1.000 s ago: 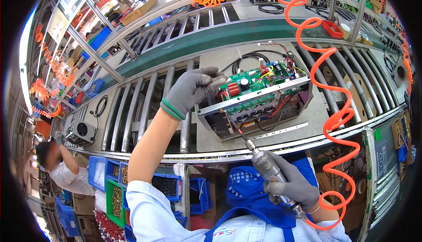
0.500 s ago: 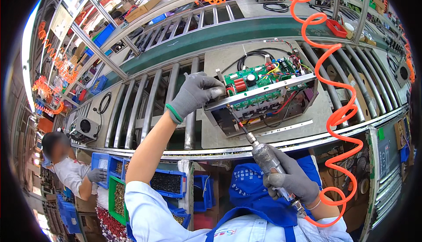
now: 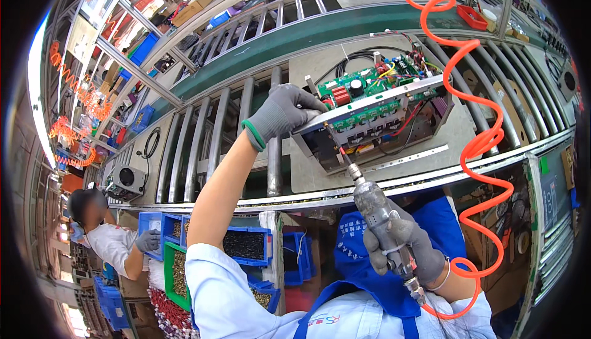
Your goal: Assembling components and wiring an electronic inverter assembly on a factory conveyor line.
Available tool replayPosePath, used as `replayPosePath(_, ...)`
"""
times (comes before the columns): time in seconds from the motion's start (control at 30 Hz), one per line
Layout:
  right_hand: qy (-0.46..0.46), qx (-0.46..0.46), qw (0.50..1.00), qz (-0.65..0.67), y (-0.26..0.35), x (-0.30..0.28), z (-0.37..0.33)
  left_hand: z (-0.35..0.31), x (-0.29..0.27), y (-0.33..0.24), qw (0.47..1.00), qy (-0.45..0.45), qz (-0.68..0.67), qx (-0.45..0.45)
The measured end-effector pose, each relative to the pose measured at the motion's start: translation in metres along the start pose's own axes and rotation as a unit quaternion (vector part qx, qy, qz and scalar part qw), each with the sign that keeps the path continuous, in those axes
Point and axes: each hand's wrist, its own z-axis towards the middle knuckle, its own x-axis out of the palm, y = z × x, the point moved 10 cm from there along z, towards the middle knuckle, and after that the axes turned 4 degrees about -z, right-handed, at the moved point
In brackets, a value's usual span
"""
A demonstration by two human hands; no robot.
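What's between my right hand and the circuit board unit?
In the head view, the grey power screwdriver extends from your right hand toward the unit.

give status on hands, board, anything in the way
Left hand on metal frame's left end. Right hand gripping power screwdriver, bit toward frame. Green board along frame's top. Orange hose hangs right of board.

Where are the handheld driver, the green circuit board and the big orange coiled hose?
Handheld driver (image 3: 373,207): head view, on its grey body.
Green circuit board (image 3: 372,85): head view, on its upper face.
Big orange coiled hose (image 3: 487,137): head view, on a middle loop.
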Motion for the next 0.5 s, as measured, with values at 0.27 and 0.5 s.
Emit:
replayPosePath(0.27,-0.026,-0.028,0.999,0.024,-0.013,0.013,0.004,-0.002,0.002,0.011,0.993,0.054,-0.094,-0.047)
replayPosePath(0.5,-0.054,-0.043,0.998,0.006,-0.021,0.018,0.008,-0.004,0.006,0.016,0.987,0.080,-0.095,-0.100)
